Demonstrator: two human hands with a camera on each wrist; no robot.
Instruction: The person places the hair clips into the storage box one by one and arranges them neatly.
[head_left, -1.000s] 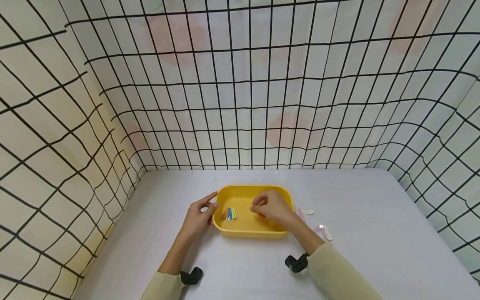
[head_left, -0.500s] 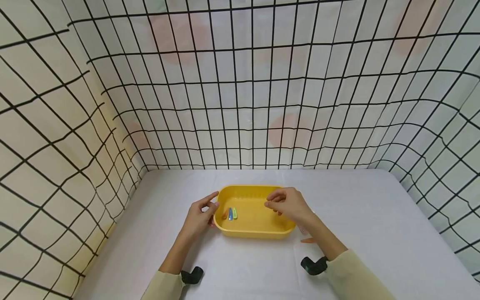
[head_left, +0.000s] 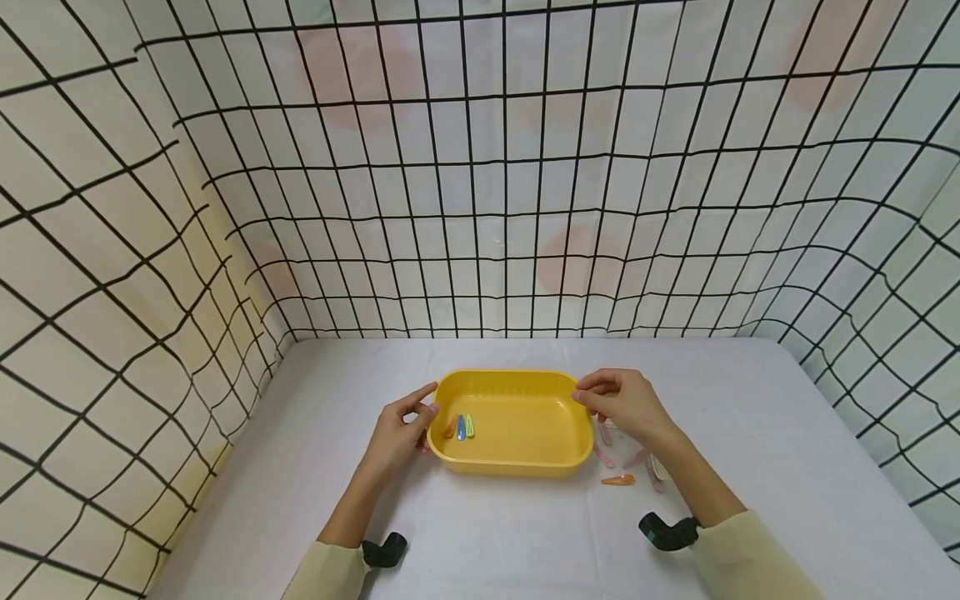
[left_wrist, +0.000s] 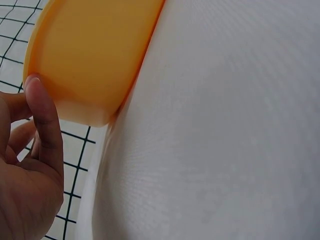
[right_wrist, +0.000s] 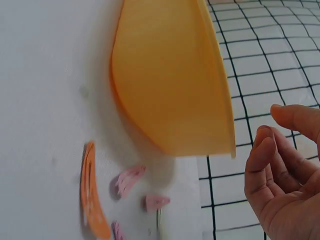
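A yellow plastic tray (head_left: 517,468) sits at the middle of the table. Near its left end lie an orange hair clip (head_left: 450,427), a blue hair clip (head_left: 461,427) and a green hair clip (head_left: 470,426), side by side. My left hand (head_left: 396,432) touches the tray's left rim with thumb and index finger, its fingers spread. Just beyond the right rim is my right hand (head_left: 624,405), loosely curled; in the right wrist view a gap shows between thumb and fingers, with nothing held. Another orange hair clip (right_wrist: 91,192) lies on the cloth below it.
Several pink hair clips (right_wrist: 131,180) lie right of the tray, with pale clips (head_left: 660,468) among them, partly under my right forearm. White cloth (head_left: 480,533) covers the table. Black wire grid (head_left: 502,208) closes off the back and both sides.
My right hand has moved right, from over the tray to outside its right rim, uncovering the orange and pink clips there. My left hand stays at the left rim; the three clips inside lie unmoved.
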